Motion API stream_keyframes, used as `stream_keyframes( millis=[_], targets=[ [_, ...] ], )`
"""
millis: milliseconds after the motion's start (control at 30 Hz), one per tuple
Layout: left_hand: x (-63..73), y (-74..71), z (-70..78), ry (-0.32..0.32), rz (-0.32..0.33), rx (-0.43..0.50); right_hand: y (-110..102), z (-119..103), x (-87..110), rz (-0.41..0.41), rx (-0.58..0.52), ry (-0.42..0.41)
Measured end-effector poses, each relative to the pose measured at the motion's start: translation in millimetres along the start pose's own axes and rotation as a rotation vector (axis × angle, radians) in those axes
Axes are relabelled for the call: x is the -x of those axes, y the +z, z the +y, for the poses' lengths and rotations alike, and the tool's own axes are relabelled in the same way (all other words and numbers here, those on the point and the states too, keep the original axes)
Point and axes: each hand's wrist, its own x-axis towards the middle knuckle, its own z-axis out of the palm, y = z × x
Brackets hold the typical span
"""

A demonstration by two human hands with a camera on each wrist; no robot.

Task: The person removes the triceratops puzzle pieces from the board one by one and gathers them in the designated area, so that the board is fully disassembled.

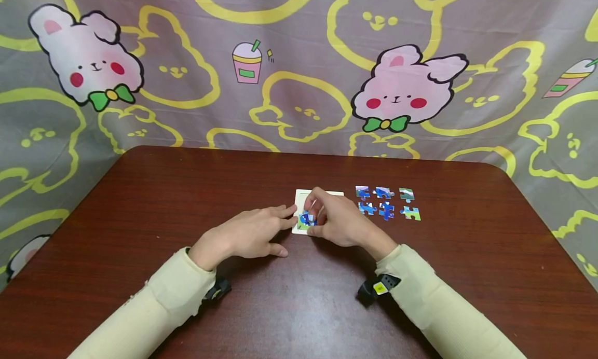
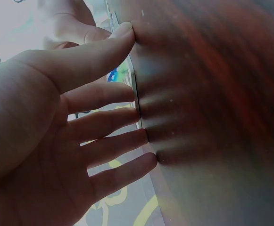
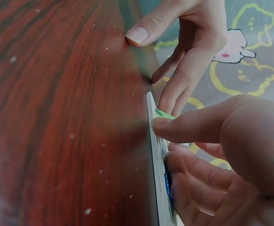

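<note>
A small white puzzle tray (image 1: 300, 192) lies flat on the table, partly hidden by my hands. Blue and green puzzle pieces (image 1: 306, 220) show in its lower left corner. My right hand (image 1: 343, 221) bends over the tray, thumb and curled fingers on a puzzle piece there; the fingers hide much of it. In the right wrist view its thumb (image 3: 174, 128) lies at the tray's near edge by a green patch, the fingers close to a blue part. My left hand (image 1: 245, 232) reaches in from the left, fingers extended, fingertips touching the tray's left edge and the thumb spread apart.
Several loose jigsaw pieces (image 1: 386, 209) lie in two rows on the table just right of the tray. The brown table (image 1: 187, 193) ends at a patterned curtain (image 1: 299, 47) behind it. Dark wrist straps (image 1: 374, 290) sit below both sleeves.
</note>
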Motion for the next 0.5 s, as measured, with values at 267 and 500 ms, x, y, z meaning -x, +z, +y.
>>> stream_keyframes(
  millis=[267, 500],
  targets=[
    [0.1, -1.2, 1.8, -0.008, -0.003, 0.008, 1.7, 1.8, 0.6, 0.028, -0.041, 0.032],
    [0.7, -0.7, 2.2, -0.012, -0.005, 0.015, 3.1, 2.8, -0.7, 0.032, -0.086, 0.04]
  ],
)
